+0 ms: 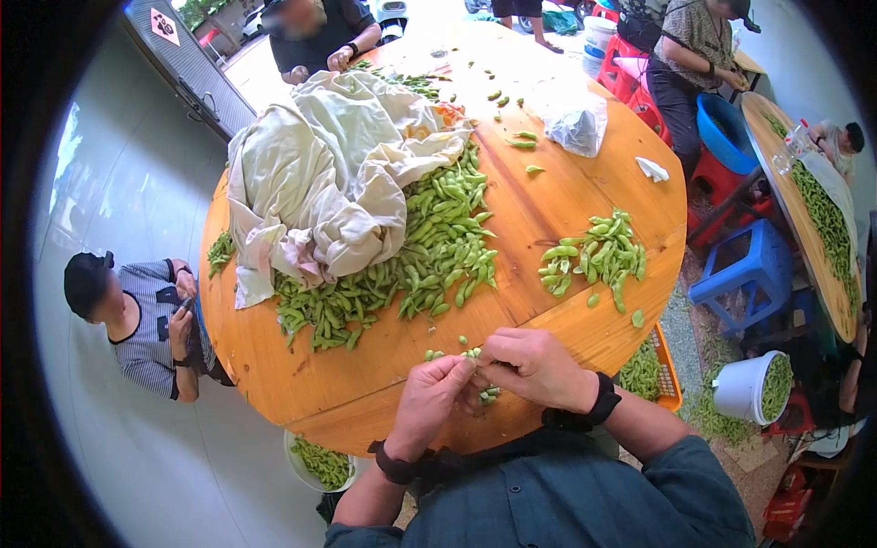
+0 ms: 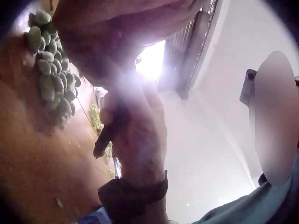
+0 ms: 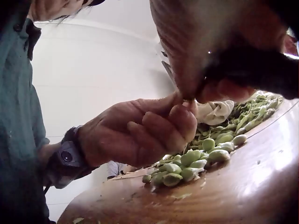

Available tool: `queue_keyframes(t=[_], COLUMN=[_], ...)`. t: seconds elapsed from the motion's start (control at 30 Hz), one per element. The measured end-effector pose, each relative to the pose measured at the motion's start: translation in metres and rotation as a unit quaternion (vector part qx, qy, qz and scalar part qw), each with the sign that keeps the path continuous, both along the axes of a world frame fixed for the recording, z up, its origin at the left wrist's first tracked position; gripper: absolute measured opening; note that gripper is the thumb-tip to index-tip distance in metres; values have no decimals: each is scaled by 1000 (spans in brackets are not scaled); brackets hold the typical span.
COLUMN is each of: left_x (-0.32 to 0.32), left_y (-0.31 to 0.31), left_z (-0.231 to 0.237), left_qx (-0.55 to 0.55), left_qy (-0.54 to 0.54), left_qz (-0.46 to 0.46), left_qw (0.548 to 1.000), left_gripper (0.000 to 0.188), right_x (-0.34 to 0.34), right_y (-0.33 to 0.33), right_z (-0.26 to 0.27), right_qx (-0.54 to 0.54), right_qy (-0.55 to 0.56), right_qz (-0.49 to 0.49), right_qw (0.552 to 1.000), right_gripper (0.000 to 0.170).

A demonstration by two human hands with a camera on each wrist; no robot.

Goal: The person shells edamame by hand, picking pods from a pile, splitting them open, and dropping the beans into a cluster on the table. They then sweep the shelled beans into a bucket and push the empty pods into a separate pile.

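Note:
In the head view my left hand and right hand meet fingertip to fingertip over the near edge of the round wooden table. Both pinch between curled fingers and thumbs what looks like a green soybean pod, mostly hidden by the fingertips. The right wrist view has the left hand with thumb and forefinger pressed together against the right hand. Shelled green soybeans lie in a small heap on the wood under the hands, also seen as beans in the left wrist view.
A large heap of pods lies beyond, partly under a crumpled cloth. A smaller pod pile lies to the right, with a plastic bag farther back. Other people sit around. A blue stool and white bucket stand right.

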State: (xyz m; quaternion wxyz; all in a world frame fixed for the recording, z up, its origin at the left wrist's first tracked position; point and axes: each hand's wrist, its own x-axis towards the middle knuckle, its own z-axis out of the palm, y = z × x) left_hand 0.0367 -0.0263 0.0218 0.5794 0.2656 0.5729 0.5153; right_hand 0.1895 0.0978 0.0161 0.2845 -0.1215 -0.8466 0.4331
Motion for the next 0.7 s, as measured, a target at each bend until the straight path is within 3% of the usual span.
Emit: queue_keyframes(t=[0.13,0.2,0.23,0.27,0.3,0.43,0.53,0.6,0.7], left_x=[-4,-7,-9,-11,-13,-18,-25,-33,-43], left_y=[0,3,2,1,1,0,14,28,41], left_z=[-1,4,3,2,0,4,9,4,-1], left_qx=[2,-32,-32,12,55,97,108,145,91], left_qy=[-17,82,83,251,410,502,536,592,642], left_qz=[-18,-7,-7,-19,-30,-63,-72,-3,-39], left_qw=[1000,996,996,968,910,857,834,793,760], left_gripper=[28,25,25,22,19,14,11,14,17], right_x=[0,2,4,7,11,32,33,31,24], right_y=[-2,1,5,10,17,44,46,40,22], right_z=[-2,-3,-5,-7,-9,-4,11,14,11], right_qx=[-45,-36,-26,-26,19,131,192,190,150], right_qy=[12,-9,-30,-29,-54,-165,-145,-159,-149], right_qz=[-4,-28,-51,-51,-100,-217,-279,-276,-235], right_qw=[999,999,998,998,993,953,930,929,949], right_gripper=[11,11,11,11,10,17,28,33,27])
